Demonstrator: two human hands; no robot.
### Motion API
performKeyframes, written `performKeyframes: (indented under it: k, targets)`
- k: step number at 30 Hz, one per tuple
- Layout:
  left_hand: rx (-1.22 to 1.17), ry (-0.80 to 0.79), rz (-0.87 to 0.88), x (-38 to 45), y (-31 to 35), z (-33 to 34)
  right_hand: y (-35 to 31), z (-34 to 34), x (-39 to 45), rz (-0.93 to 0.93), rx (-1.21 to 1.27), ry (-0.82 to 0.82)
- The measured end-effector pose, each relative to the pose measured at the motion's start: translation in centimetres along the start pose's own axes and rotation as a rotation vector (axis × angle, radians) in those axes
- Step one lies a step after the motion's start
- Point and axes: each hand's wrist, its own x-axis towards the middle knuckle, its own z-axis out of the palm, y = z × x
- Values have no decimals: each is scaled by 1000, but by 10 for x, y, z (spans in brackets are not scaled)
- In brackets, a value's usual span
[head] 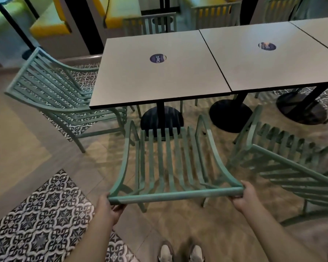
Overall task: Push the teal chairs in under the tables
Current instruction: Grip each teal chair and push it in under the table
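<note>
A teal slatted chair (170,167) stands in front of me, facing the near grey table (133,82). My left hand (108,208) grips the left end of its top back rail. My right hand (242,199) grips the right end of the same rail. The chair's front edge lies near the table's black round base (161,118), its seat mostly outside the tabletop's near edge. A second teal chair (51,91) sits at the table's left side, partly under it. A third teal chair (292,171) stands angled at the right, out from the neighbouring table (292,69).
More teal chairs (151,23) stand on the far side of the tables. Yellow bench seats (49,25) line the back. Patterned floor tiles (36,220) lie at the lower left. My shoes (180,252) show at the bottom edge.
</note>
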Motion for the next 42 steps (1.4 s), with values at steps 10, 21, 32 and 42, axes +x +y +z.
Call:
performKeyframes:
  k: [10,21,32,42]
  targets:
    - [-28,43,11,9,3,16,-13,24,10,23,0,81]
    - [13,36,71,24,30,55,-34,69,13,34,-42,27]
    - [14,45,78,37,52,102,-55,119,21,25,-42,36]
    - [25,39,72,44,70,133,-69,155,36,19,-60,42]
